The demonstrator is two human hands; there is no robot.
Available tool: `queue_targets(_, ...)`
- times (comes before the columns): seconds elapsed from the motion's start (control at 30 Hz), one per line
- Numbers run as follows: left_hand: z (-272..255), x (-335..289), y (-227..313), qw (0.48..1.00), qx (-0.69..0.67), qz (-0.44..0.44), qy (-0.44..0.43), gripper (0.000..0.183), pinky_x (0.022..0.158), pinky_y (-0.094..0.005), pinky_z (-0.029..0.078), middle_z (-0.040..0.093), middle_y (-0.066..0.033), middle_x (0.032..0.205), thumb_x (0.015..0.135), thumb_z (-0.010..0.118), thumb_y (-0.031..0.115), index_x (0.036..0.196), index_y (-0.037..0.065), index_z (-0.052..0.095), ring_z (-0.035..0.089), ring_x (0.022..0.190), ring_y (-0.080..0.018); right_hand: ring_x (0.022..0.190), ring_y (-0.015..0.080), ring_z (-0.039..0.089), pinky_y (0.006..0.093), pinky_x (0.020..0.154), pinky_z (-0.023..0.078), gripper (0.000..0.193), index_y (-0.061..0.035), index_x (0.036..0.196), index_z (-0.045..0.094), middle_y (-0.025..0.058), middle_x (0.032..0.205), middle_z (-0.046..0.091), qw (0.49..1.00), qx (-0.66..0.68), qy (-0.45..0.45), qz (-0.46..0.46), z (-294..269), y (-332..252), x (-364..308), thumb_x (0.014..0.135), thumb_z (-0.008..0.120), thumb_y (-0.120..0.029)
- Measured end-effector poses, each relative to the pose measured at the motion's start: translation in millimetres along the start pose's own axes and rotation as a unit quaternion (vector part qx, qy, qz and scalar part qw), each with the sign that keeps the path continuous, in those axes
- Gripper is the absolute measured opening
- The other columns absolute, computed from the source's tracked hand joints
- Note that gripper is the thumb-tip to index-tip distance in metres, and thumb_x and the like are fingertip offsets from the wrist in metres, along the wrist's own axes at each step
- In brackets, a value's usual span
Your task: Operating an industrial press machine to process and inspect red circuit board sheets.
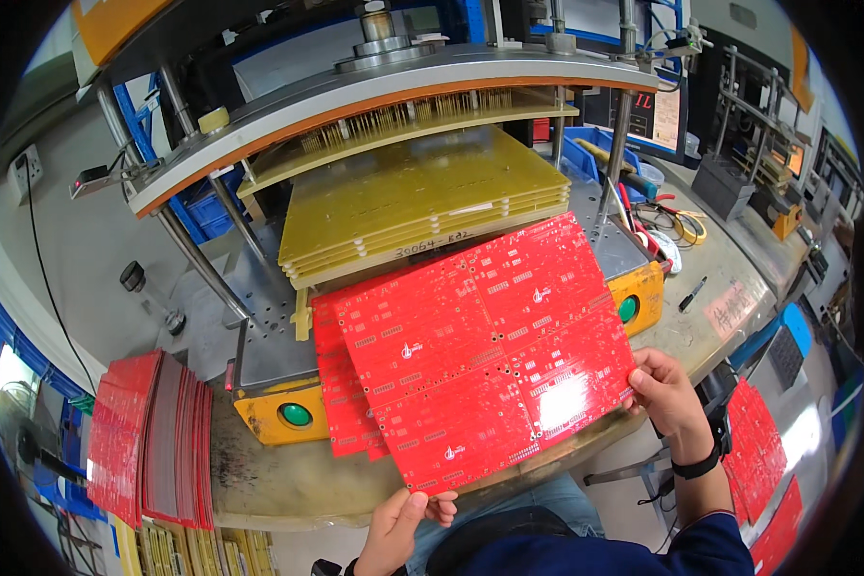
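Red circuit panel (480,360), one: over the desk's (283,490) front edge; near corners pinched by left fingers (413,508) and right fingers (654,390). Handling: grip rims only, support evenly, avoid scraping other panels (341,403) behind.

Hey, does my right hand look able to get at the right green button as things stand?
Probably yes: the green button shows uncovered, just beyond your right hand. But that hand is gripping the red board's edge, so it would likely have to let go first.
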State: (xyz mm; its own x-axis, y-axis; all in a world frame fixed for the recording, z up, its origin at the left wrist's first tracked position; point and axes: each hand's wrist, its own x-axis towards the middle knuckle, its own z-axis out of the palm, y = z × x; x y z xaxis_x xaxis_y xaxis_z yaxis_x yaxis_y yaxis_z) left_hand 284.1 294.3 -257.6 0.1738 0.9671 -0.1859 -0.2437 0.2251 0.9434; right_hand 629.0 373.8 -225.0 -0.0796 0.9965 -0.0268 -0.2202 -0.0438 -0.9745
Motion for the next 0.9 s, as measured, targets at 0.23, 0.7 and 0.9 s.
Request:
queue_targets(0.23,-0.2,-4.9,-1.6,1.0,0.013,0.015,-0.001,0.041,0.07,-0.0273,0.049,0.061,-0.0084,0.084,0.099,0.039,0.031,0.105,-0.006,0.057,0.058,0.075,-0.0153,0.064,0.0099,0.059,0.0209,0.055,0.046,0.021,0.0,0.103,0.057,0.0046,0.076,0.063,1.0,0.004,-0.002,-0.015,0.3,0.3,-6.3,0.089,0.061,-0.016)
queue_targets(0.7,-3.2,-30.6,83.1,0.973,-0.039,0.196,0.111,0.054,0.086,-0.0223,0.044,0.048,-0.0074,0.126,0.09,0.054,0.008,0.138,-0.002,0.03,0.049,0.109,-0.0134,0.066,0.0082,0.058,0.0197,0.057,0.046,0.029,0.0041,0.113,0.057,0.0038,0.082,0.063,0.998,0.019,-0.043,0.028,48.9,-41.8,3.6,0.089,0.059,-0.012)
queue_targets(0.9,-25.2,-0.7,132.5,0.964,-0.056,0.23,0.12,0.042,0.094,-0.0315,0.042,0.052,-0.0126,0.12,0.085,0.055,0.0,0.125,-0.008,0.045,0.053,0.11,-0.0196,0.072,0.0074,0.057,0.0202,0.066,0.047,0.031,0.002,0.118,0.055,0.0018,0.086,0.062,0.996,-0.038,-0.08,-0.009,80.2,-70.5,53.3,0.091,0.055,-0.012)
